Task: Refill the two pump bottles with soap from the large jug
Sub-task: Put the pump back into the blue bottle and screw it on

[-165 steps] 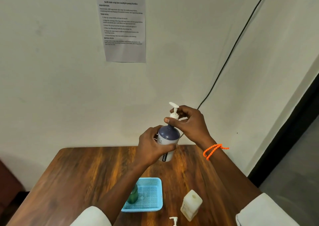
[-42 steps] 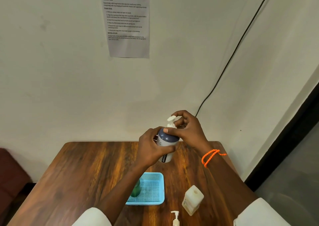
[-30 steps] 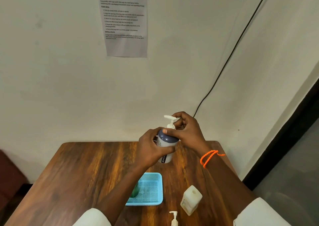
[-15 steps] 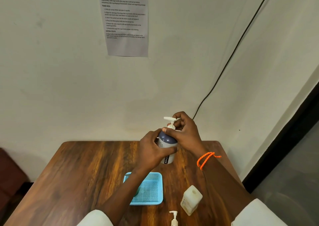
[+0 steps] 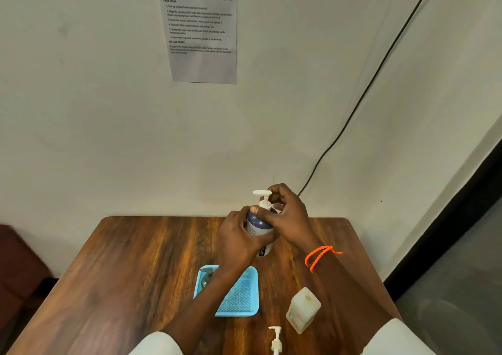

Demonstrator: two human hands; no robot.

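hands meet at the centre of the head view, over the far middle of the wooden worktop. left hand wraps the body of the blue-grey pump bottle, fingers curled round it and holding it upright, lifted or perhaps just resting on the wood; the base is hidden. right hand pinches the white collar under the pump head, fingers narrow about it, as if turning it.

lower centre sits a light blue tray with a dark green thing in its left end, mostly behind the forearm, probably the second bottle. lower right stands the pale soap jug, uncapped and upright. a loose white pump lies at the bottom edge. an orange bracelet circles the right wrist. a printed sheet hangs upper centre on the wall.

the bottle looks like smooth, stiff plastic, light when empty and slippery if soapy; it is best held round its waist, with the twist taken at the ribbed collar, not the thin nozzle.
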